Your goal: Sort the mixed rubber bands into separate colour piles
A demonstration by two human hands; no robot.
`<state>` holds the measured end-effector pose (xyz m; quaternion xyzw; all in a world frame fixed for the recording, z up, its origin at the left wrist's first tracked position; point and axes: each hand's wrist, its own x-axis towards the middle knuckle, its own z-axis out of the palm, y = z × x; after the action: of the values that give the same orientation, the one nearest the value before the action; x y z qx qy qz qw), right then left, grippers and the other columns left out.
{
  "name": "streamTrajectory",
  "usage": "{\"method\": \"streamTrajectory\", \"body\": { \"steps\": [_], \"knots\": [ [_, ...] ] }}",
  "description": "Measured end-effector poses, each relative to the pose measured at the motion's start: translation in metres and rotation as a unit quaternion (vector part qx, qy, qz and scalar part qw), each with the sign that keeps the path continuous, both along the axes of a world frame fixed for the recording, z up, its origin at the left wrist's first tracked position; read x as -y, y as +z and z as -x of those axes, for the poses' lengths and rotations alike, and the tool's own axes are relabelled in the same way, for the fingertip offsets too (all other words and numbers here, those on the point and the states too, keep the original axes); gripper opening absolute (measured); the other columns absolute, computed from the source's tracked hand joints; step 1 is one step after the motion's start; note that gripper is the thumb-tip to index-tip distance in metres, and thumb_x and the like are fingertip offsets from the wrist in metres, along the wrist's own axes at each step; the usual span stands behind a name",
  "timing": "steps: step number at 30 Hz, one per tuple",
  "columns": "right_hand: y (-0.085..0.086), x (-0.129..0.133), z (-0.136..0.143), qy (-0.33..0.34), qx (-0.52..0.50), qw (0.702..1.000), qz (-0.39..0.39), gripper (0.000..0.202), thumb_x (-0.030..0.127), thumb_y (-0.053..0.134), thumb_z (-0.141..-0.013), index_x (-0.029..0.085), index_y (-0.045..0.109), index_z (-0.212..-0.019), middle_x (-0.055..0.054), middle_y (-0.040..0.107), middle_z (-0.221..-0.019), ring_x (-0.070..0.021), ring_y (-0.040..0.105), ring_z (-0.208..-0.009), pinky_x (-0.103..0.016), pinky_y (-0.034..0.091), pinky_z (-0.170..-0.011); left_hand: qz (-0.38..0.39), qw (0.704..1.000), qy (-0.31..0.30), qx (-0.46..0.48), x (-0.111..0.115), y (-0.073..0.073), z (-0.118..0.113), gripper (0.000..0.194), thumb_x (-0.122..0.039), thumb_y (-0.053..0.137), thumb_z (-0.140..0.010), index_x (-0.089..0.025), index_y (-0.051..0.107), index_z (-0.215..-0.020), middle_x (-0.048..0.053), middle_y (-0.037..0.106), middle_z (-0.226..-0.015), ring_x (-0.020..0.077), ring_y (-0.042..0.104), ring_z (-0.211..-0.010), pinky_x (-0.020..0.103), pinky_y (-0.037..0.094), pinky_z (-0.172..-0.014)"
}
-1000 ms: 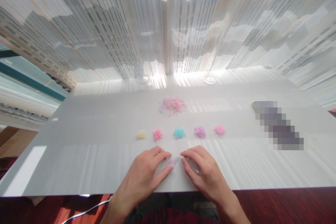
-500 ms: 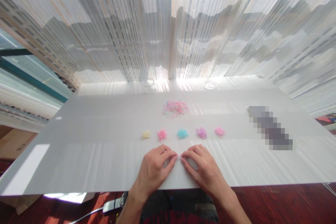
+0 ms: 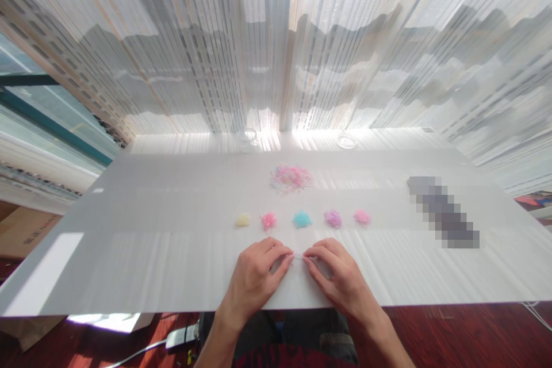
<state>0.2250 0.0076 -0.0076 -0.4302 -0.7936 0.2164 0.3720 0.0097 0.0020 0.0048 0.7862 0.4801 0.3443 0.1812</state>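
Note:
My left hand [image 3: 261,270] and my right hand [image 3: 334,270] rest close together near the front of the white table, fingertips pinched. Between them stretches a small pale, whitish strand [image 3: 298,255], with one end in each pinch. Beyond my hands lies a row of small piles: yellow [image 3: 242,220], hot pink [image 3: 268,220], turquoise [image 3: 302,219], purple [image 3: 333,218] and light pink [image 3: 363,217]. Farther back sits a larger mixed pile [image 3: 290,178] of pink and pale strands.
The white table [image 3: 142,195] reaches back to sheer curtains [image 3: 267,57]. Two clear round containers [image 3: 249,137] [image 3: 347,141] stand at its back edge. A blurred dark object [image 3: 444,213] lies at the right. A cardboard box [image 3: 26,230] is at the far left.
My right hand has moved slightly right, away from my left, so more of the pale strand shows between the fingertips. The whole view has shifted a little.

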Motion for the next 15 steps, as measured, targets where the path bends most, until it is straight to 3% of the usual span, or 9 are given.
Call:
{"method": "streamTrajectory", "body": {
  "steps": [8, 15],
  "knots": [
    [-0.0023, 0.0003, 0.0002, -0.01, -0.009, 1.0, -0.002, 0.008, 0.017, 0.059, -0.102, 0.024, 0.064, -0.103, -0.004, 0.065, -0.093, -0.02, 0.064, -0.087, -0.034, 0.054, -0.078, -0.004, 1.0, 0.0, 0.0, 0.0012, -0.0021, 0.001, 0.007, -0.022, 0.066, -0.099, -0.023, 0.072, -0.102, 0.001, 0.073, -0.092, 0.0159, 0.067, -0.077, 0.027, 0.052, -0.07],
    [0.0006, 0.0001, -0.0001, -0.004, -0.007, 1.0, -0.014, 0.008, 0.016, 0.058, -0.102, 0.023, 0.062, -0.102, -0.003, 0.067, -0.087, -0.0196, 0.063, -0.081, -0.034, 0.051, -0.073, -0.007, 1.0, -0.007, -0.005, 0.0013, -0.0035, 0.0027, 0.013, -0.023, 0.072, -0.093, -0.024, 0.074, -0.106, 0.002, 0.073, -0.095, 0.0171, 0.068, -0.079, 0.028, 0.054, -0.069]
  ]
}}
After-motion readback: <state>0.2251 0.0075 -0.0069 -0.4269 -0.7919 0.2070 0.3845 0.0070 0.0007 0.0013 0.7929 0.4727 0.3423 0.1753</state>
